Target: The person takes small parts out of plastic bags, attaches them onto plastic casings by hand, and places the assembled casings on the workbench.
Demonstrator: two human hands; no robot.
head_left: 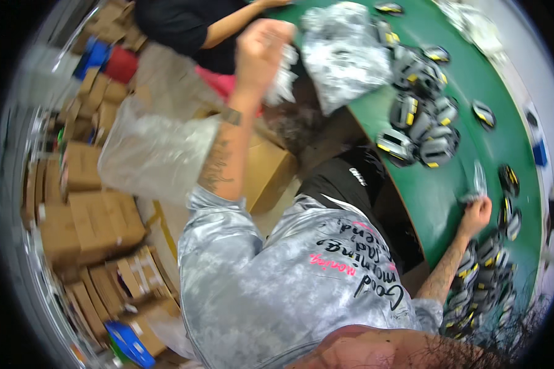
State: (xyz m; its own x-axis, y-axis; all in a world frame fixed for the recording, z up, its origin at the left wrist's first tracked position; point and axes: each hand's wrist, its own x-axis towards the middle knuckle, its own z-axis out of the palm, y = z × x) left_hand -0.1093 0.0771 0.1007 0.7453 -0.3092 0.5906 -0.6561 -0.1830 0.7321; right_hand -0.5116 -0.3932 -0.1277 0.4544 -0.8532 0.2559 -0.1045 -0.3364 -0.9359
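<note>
While raised high, left hand [260, 50] closed in a fist on a crumpled clear plastic bag [283, 77], bag bunched just right of the knuckles and hanging below them. Noted a big heap of silvery bags [341, 52] just right of that hand, on the green table [434, 190]. Right hand [476, 215] down on the table, well apart from the left, fingers pinched on a small clear wrapper [478, 178] standing up just above the hand. Logged black-and-yellow gadgets [421, 120] clustered between the two hands, more of them piled [480, 277] just below the right wrist. Cardboard boxes [83, 209] stacked far left of the left forearm. Another person's arm [228, 24] beyond the left hand.
</note>
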